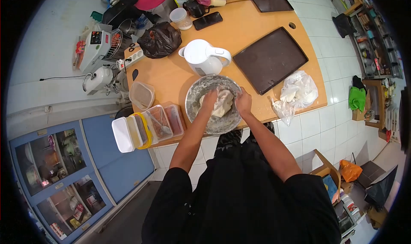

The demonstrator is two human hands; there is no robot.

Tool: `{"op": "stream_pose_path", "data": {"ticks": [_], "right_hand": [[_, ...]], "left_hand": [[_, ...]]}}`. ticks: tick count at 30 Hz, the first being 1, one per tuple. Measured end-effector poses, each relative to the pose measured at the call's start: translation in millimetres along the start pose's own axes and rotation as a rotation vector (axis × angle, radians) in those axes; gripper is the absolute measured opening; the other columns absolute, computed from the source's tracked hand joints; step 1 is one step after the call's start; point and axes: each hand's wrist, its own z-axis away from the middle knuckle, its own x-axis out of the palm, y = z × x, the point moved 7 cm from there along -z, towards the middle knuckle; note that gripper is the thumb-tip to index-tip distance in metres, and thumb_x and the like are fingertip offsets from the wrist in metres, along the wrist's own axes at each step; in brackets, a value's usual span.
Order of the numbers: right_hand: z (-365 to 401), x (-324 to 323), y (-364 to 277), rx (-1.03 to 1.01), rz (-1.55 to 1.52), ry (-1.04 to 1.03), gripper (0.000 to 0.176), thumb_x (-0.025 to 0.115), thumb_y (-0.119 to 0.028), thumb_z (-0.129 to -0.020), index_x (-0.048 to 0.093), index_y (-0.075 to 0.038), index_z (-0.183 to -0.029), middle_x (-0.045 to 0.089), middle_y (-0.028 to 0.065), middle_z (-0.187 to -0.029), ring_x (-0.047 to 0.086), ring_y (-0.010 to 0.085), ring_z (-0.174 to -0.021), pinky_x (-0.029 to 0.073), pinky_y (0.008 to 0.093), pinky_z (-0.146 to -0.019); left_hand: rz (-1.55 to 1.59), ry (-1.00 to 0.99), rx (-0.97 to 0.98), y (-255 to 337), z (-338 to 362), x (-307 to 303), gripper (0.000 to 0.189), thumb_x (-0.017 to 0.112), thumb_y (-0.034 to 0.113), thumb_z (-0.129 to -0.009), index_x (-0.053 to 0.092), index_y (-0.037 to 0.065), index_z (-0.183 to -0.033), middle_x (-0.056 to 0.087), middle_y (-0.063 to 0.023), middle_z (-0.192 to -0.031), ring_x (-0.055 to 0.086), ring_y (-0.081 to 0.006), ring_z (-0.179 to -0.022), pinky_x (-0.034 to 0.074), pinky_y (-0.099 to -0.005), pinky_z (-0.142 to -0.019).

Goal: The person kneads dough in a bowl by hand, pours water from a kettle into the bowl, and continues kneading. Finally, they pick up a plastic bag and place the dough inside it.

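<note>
A metal mixing bowl (192,90), smeared with flour and dough, sits at the near edge of the wooden table. In it lies a pale lump of dough (223,103). My left hand (209,100) reaches into the bowl and grips the dough's left side, its fingertips partly hidden. At the bowl's right rim, my right hand (243,102) is closed on the edge. Just behind the bowl stands a white electric kettle (201,55), its handle to the right.
A dark baking tray (270,60) lies right of the kettle, with a floury plastic bag (299,90) near it. Food containers (156,120) line the left edge. Behind are a black plastic bag (161,40), a lidded jar (181,19) and a phone (208,21).
</note>
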Motion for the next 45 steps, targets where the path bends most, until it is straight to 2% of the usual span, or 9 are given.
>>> {"op": "stream_pose_path", "data": {"ticks": [6,9,15,21,25,32,38,41,45], "right_hand": [[0,0,0,0.034,0.030,-0.038,0.024,0.057,-0.005,-0.083,0.060,-0.004,-0.107,0.064,0.0265,-0.083,0.062,0.0435,-0.082,0.049,0.0499,-0.071],[0,0,0,0.069,0.033,-0.049,0.024,0.057,-0.004,-0.082,0.060,-0.003,-0.107,0.064,0.0269,-0.084,0.062,0.0437,-0.083,0.049,0.0498,-0.072],[3,0,-2,0.089,0.006,-0.091,0.024,0.057,-0.003,-0.083,0.059,-0.002,-0.107,0.063,0.0278,-0.084,0.061,0.0445,-0.084,0.049,0.0499,-0.072],[1,0,-1,0.075,0.047,-0.103,0.022,0.057,-0.007,-0.086,0.059,-0.002,-0.107,0.062,0.0283,-0.083,0.060,0.0453,-0.083,0.047,0.0502,-0.070],[1,-1,-2,0.005,0.036,-0.067,0.019,0.056,-0.009,-0.087,0.059,-0.001,-0.104,0.062,0.0278,-0.081,0.060,0.0451,-0.081,0.047,0.0500,-0.069],[4,-3,-5,0.023,0.033,-0.050,0.018,0.056,-0.010,-0.088,0.060,-0.001,-0.102,0.063,0.0262,-0.082,0.061,0.0439,-0.079,0.048,0.0495,-0.069],[1,2,3,0.025,0.017,-0.016,0.017,0.056,-0.009,-0.087,0.060,-0.002,-0.101,0.063,0.0263,-0.081,0.061,0.0447,-0.080,0.048,0.0501,-0.069],[2,0,0,0.051,0.023,-0.048,0.018,0.057,-0.008,-0.086,0.061,-0.002,-0.102,0.063,0.0268,-0.082,0.061,0.0450,-0.080,0.048,0.0504,-0.069],[4,-3,-6,0.039,0.012,-0.045,0.019,0.057,-0.007,-0.085,0.061,-0.003,-0.103,0.064,0.0264,-0.083,0.061,0.0446,-0.081,0.048,0.0505,-0.070]], "left_hand": [[-0.069,0.048,0.231,43,75,-39,0.026,0.048,0.023,-0.089,0.062,0.001,-0.094,0.065,-0.0229,-0.084,0.064,-0.0393,-0.082,0.048,-0.0481,-0.078],[-0.125,-0.253,0.008,46,92,-25,0.032,0.049,0.028,-0.090,0.060,0.001,-0.104,0.065,-0.0215,-0.093,0.064,-0.0363,-0.088,0.047,-0.0478,-0.079],[-0.151,-0.341,-0.071,40,124,-26,0.033,0.046,0.026,-0.092,0.054,0.006,-0.117,0.063,-0.0168,-0.109,0.064,-0.0310,-0.096,0.048,-0.0449,-0.080],[-0.170,-0.208,-0.075,38,103,-16,0.029,0.047,0.016,-0.090,0.056,0.009,-0.116,0.067,-0.0183,-0.087,0.066,-0.0343,-0.083,0.051,-0.0471,-0.068],[-0.217,-0.184,-0.086,45,80,-10,0.027,0.041,0.016,-0.092,0.058,0.011,-0.113,0.068,-0.0149,-0.085,0.067,-0.0328,-0.083,0.050,-0.0467,-0.073],[-0.214,-0.152,-0.083,46,58,-4,0.033,0.043,0.015,-0.092,0.055,0.005,-0.121,0.065,-0.0180,-0.101,0.063,-0.0327,-0.096,0.047,-0.0465,-0.083],[0.276,-0.341,0.102,17,76,26,0.046,0.060,0.023,-0.084,0.051,0.003,-0.125,0.065,-0.0197,-0.103,0.062,-0.0392,-0.095,0.048,-0.0453,-0.082],[0.511,0.127,-0.311,13,80,-47,0.029,0.069,0.018,-0.080,0.063,0.003,-0.105,0.067,-0.0182,-0.095,0.065,-0.0292,-0.087,0.050,-0.0367,-0.076],[0.376,0.430,-0.228,-1,53,-81,0.036,0.073,0.022,-0.077,0.062,0.001,-0.104,0.067,-0.0163,-0.093,0.064,-0.0276,-0.085,0.050,-0.0362,-0.076]]}}
